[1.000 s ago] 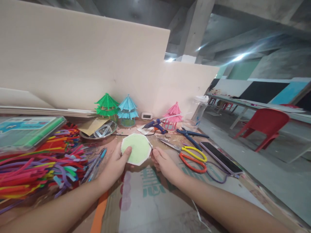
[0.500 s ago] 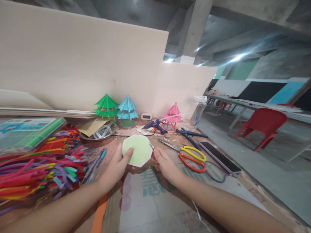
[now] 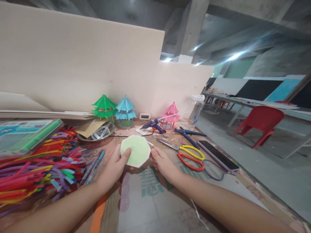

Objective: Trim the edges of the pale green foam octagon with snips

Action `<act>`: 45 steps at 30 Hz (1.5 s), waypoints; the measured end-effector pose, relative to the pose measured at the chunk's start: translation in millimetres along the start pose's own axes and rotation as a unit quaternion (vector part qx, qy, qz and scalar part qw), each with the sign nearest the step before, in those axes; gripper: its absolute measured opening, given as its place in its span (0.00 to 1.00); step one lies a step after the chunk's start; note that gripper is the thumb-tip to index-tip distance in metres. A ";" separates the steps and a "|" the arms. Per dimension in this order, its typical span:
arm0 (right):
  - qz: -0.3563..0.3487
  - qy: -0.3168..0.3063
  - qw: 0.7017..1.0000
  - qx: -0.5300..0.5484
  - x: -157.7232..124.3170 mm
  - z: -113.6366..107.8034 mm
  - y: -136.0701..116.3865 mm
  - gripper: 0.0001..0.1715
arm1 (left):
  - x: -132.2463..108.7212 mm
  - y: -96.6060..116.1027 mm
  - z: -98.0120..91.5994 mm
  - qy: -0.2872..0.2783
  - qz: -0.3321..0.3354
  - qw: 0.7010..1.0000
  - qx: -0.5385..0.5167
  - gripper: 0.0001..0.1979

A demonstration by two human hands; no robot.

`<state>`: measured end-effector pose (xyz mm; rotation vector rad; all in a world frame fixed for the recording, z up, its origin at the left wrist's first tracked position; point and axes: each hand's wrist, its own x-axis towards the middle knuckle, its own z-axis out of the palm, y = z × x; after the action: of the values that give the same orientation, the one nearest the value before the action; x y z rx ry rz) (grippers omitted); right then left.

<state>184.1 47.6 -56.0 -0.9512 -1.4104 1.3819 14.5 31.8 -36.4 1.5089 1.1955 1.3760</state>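
A pale green octagonal piece [image 3: 136, 150] with a white edge is held up over the table. My left hand [image 3: 118, 160] grips it on its left side, thumb flat on the green face and fingers behind. On the other side, my right hand [image 3: 162, 161] is closed in a pinch at the piece's right edge. A thin whitish strip [image 3: 150, 143] runs along that edge into the right fingertips. The right hand's lower fingers are curled and partly hidden.
Scissors [image 3: 190, 155], pliers [image 3: 188, 134], a phone [image 3: 218, 156] and a glue gun [image 3: 154, 125] lie right and behind. Green [image 3: 104, 105], blue [image 3: 125, 110] and pink [image 3: 173, 113] small pavilions stand at the back. Pipe cleaners [image 3: 36, 171] are heaped left, beside pens [image 3: 95, 166].
The whitish strip by my right fingertips now shows a little apart from the octagon's edge. The octagon has tilted slightly in my left hand. The whole view has shifted a little.
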 end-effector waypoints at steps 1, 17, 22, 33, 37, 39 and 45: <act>0.005 -0.004 1.000 0.007 0.0 -0.3 -0.9 0.28 | 0.3 0.4 0.0 0.000 -0.001 1.000 -0.004 0.21; 0.012 -0.030 0.998 0.047 -2.9 -0.6 -7.4 0.32 | 1.6 1.5 0.2 0.005 -0.026 0.999 -0.044 0.26; 0.029 -0.037 0.997 0.057 -3.2 -1.5 -8.4 0.32 | 0.8 0.1 -2.7 -0.005 -0.002 1.000 0.017 0.21; 0.022 -0.024 0.999 0.042 -2.0 -1.6 -7.3 0.31 | 1.2 1.3 -2.3 -0.003 0.017 0.999 0.032 0.19; -0.003 -0.002 1.000 0.003 -1.9 -0.6 -6.5 0.29 | 1.8 -0.5 -2.5 -0.010 0.007 1.000 0.003 0.21; -0.028 0.007 0.999 -0.030 -3.1 -1.0 -8.7 0.28 | 2.4 -0.1 -3.1 -0.015 -0.005 1.000 -0.025 0.22; -0.084 0.038 0.995 -0.028 -6.6 -8.0 -24.4 0.27 | 2.5 8.2 -5.2 -0.044 -0.071 0.991 -0.104 0.27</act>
<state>195.3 41.8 -32.7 -0.8898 -1.4430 1.1760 10.5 31.6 -27.2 1.2998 1.0491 1.2823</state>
